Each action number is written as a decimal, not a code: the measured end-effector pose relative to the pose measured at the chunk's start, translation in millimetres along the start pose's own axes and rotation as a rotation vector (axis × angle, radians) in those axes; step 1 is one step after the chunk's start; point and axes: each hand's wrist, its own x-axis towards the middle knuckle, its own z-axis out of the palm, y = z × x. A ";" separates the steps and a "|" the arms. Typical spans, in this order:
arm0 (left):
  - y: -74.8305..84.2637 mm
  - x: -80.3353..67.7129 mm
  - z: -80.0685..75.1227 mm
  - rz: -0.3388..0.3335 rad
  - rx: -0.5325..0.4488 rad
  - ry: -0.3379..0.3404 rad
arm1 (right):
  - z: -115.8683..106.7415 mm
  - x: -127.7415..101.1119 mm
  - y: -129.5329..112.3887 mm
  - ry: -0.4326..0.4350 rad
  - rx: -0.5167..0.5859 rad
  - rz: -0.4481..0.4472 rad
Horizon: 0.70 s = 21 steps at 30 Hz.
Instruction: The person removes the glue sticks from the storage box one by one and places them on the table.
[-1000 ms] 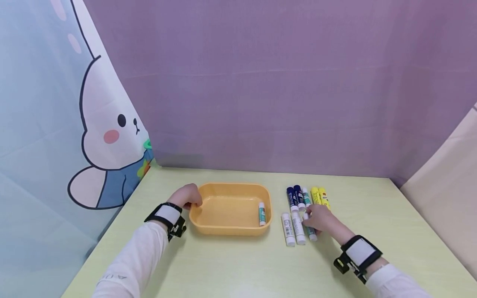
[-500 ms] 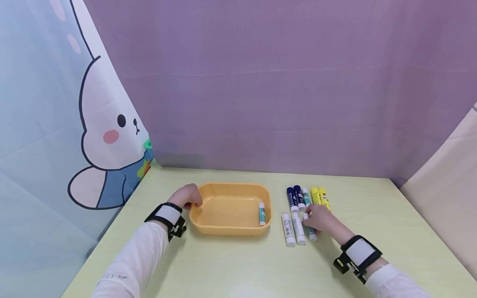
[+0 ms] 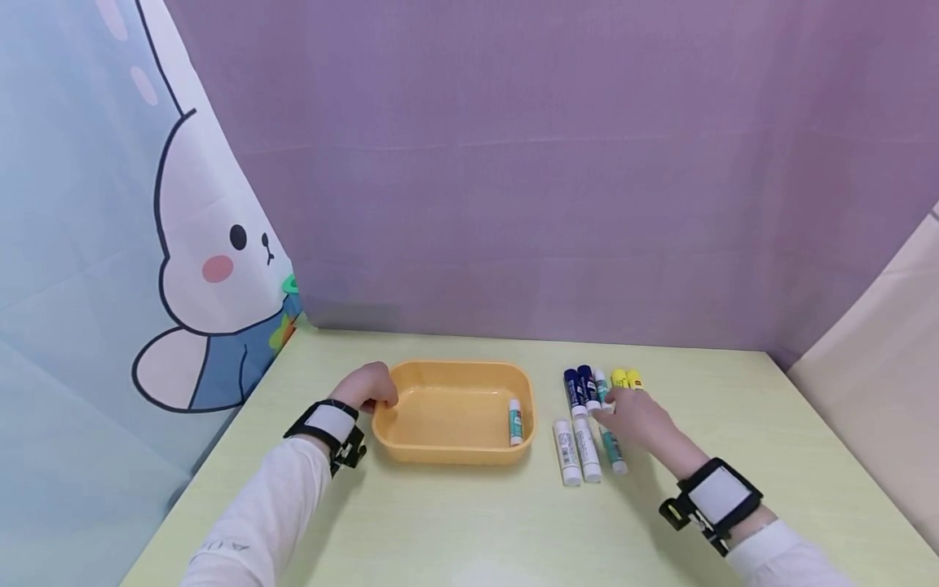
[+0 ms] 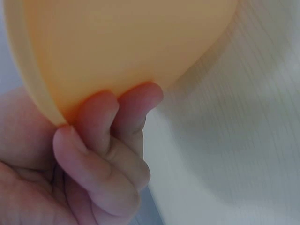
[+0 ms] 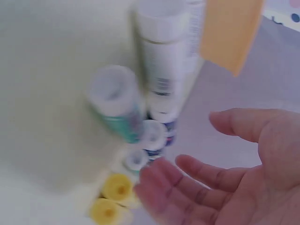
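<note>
My left hand (image 3: 370,386) grips the left rim of an orange plastic tray (image 3: 440,455). In the left wrist view its fingertips (image 4: 152,93) press on the tray's outer wall. One teal and white glue stick (image 3: 516,424) lies inside the tray near its right end. My right hand (image 3: 637,417) hovers over a group of glue sticks with nothing held, thumb and fingers spread apart in the right wrist view. Just below it lies a teal glue stick (image 3: 614,455), beside two white glue sticks (image 3: 576,451). A second teal glue stick (image 3: 601,383) lies behind, partly covered by the hand.
Two navy glue sticks (image 3: 579,389) lie at the back of the group. Two yellow glue sticks (image 3: 620,377) are partly hidden behind my right hand. All rest on a pale green table (image 3: 469,530), with a purple cloth (image 3: 513,204) hanging behind it.
My right hand has let go of the front teal glue stick and lifted slightly up and back. That glue stick still lies on the table. My left hand and the tray stay put.
</note>
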 end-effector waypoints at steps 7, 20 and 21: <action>-0.2 0.0 -1.1 -0.002 -0.010 -0.008 | -24.3 -4.2 -21.6 0.145 0.005 -0.094; 1.3 -1.3 -0.4 0.003 0.006 0.010 | -55.5 -3.5 -71.7 0.219 0.063 -0.148; 1.1 -1.3 -0.3 0.002 0.001 0.009 | -56.7 -2.6 -75.9 0.219 0.065 -0.155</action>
